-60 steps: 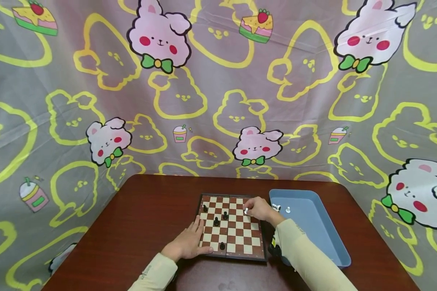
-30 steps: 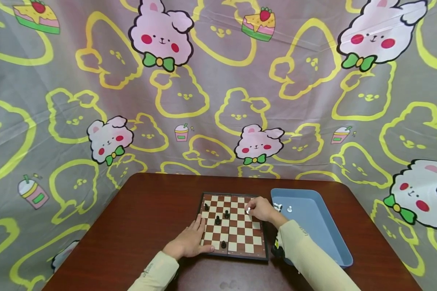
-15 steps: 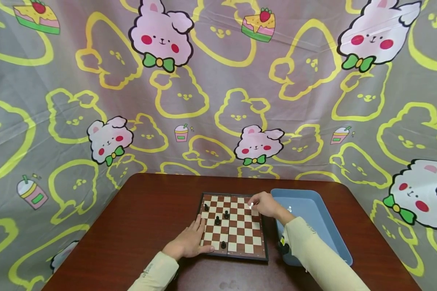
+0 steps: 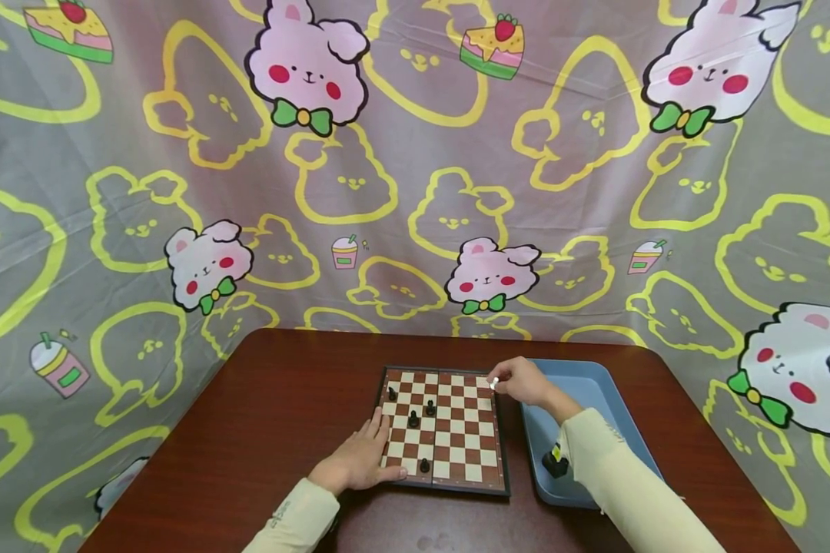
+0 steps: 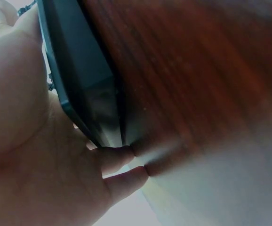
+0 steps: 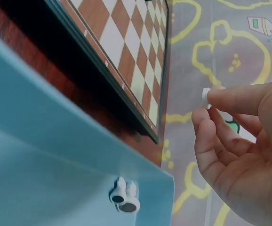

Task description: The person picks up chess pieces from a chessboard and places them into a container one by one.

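Observation:
A brown-and-cream chessboard (image 4: pixel 465 459) lies on the table, with several black chess pieces (image 4: pixel 413 419) standing on its left half. My left hand (image 4: pixel 356 459) rests on the board's near left corner, fingers spread; in the left wrist view two fingertips touch the wood beside the dark board edge (image 5: pixel 82 61). Between the thumb and fingers of my right hand (image 4: pixel 522 382) a small white chess piece (image 4: pixel 494 382) is pinched, near the board's far right corner. The right wrist view shows the piece (image 6: pixel 205 97) raised clear of the board, mostly covered by the fingertips.
To the right of the board stands a blue tray (image 4: pixel 598 378), partly covered by my right arm. White chess pieces (image 6: pixel 122 195) lie in it, seen in the right wrist view. A patterned cloth (image 4: pixel 387 184) hangs behind and around the brown table (image 4: pixel 283 384).
My right hand has lifted the white chess piece from the board's right half and carried it right and away from me, toward the tray side. My left hand has stayed in place.

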